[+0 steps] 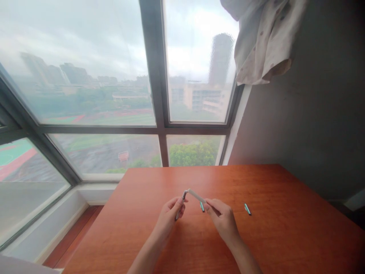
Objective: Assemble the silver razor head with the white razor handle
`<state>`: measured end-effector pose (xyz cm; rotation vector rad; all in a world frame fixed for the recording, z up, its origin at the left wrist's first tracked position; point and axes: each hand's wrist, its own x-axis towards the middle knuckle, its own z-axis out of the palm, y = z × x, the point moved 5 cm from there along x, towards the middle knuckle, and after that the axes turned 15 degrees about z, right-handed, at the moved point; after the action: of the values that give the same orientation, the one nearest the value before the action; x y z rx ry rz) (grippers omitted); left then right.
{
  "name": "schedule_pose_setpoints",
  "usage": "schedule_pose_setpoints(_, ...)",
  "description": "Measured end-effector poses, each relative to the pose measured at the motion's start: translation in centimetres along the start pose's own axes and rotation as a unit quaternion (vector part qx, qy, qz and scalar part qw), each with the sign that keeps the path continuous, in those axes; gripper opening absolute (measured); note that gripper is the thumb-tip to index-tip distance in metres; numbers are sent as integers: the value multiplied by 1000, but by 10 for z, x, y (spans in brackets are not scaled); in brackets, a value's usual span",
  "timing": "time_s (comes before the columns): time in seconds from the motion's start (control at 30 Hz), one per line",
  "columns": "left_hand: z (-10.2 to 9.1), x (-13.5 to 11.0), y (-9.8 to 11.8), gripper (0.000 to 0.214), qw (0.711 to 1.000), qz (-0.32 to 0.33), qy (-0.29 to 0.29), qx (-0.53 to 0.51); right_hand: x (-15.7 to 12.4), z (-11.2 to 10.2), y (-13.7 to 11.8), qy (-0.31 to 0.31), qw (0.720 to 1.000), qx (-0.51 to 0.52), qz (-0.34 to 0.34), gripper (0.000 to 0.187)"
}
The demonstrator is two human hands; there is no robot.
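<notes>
My left hand [169, 214] is closed around a slim razor handle [184, 195], whose bent silver neck points up past the fingertips. My right hand [224, 217] pinches the near end of a pale, thin stick [196, 195]. The stick slants up to the left, and its far tip meets or nearly meets the top of the neck; I cannot tell if they touch. Just left of the right fingertips, a small green and dark piece [202, 206], like a razor cartridge, appears on the table. A similar green piece [247, 209] lies apart, to the right of my right hand.
Both hands are above a reddish-brown wooden table [159, 179]. Behind it stand large windows with grey frames [161, 130]. A light curtain [264, 45] hangs at the upper right, beside a grey wall [308, 125]. A white ledge [68, 224] runs along the left.
</notes>
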<state>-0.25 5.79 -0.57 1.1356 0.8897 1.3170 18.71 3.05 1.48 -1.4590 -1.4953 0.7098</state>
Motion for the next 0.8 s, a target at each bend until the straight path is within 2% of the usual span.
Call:
schedule_pose_setpoints(0.23,-2,2,1,52,1000,20,-5,18,1,-6,-1,25,1000,-1,9,37)
schedule_pose_setpoints(0.43,-7,1,12,43,995,50,10,84,-2,-3,-11,-20,1000,2,5,40)
schedule_pose_setpoints(0.6,-11,-1,23,40,987,67,20,145,0,-7,-9,7,999,-34,6,41)
schedule_pose_setpoints(0.8,-13,1,19,39,990,70,16,122,-2,-2,-11,-32,999,-18,6,42)
